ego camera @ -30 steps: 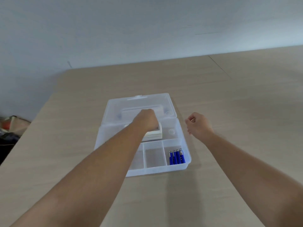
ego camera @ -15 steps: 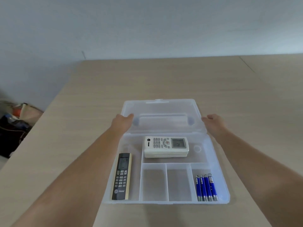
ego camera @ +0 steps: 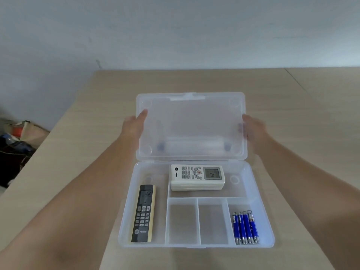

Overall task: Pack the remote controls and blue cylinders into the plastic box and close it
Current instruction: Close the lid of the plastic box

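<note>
A clear plastic box [ego camera: 124, 221] lies open on the table. Its hinged lid [ego camera: 191, 121] stands raised at the far side. My left hand [ego camera: 134, 124] grips the lid's left edge and my right hand [ego camera: 253, 127] grips its right edge. A stack of white remotes [ego camera: 196, 177] lies in the wide far compartment. A black remote with a cream side [ego camera: 144, 213] fills the long left compartment. Several blue cylinders [ego camera: 245, 228] lie in the near right compartment. Two small middle compartments hold nothing.
The light wooden table [ego camera: 81, 152] runs to a pale wall at the back. Its left edge drops off beside dark bags [ego camera: 13, 147] on the floor. A seam crosses the tabletop at the far right [ego camera: 296, 82].
My left hand left the white remotes and both hands went to the lid's sides. The lid has risen from lying flat to nearly upright. The camera has drawn closer to the box.
</note>
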The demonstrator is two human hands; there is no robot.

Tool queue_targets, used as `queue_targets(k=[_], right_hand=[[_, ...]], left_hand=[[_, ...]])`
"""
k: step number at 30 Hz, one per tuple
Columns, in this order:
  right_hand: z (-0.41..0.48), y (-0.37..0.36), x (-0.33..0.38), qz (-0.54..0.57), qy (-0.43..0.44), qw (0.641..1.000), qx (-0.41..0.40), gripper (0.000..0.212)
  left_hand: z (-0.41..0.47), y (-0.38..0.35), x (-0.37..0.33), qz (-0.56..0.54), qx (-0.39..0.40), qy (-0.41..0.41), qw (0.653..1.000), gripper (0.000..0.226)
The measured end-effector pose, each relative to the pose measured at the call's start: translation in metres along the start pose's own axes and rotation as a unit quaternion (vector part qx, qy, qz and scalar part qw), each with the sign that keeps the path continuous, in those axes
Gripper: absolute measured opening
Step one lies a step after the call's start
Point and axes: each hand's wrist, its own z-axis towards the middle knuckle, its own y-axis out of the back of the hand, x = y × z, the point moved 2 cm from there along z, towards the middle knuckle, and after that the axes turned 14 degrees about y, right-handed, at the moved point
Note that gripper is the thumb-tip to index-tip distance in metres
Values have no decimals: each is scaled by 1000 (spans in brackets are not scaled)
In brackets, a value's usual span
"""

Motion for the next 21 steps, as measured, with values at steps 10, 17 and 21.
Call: queue_targets(k=[10, 17, 21], right_hand=[[-90, 47, 87, -198, 362, 911, -13, 16], [-192, 97, 44, -379, 482, 785, 85, 15], [-236, 114, -12, -485, 498, 698, 171, 29]], left_hand=[[-106, 55, -26, 130, -42, -337, 931, 22], [-182, 97, 44, 344, 11, -295, 891, 25], [-184, 104, 114, 546, -9, -275, 791, 41]])
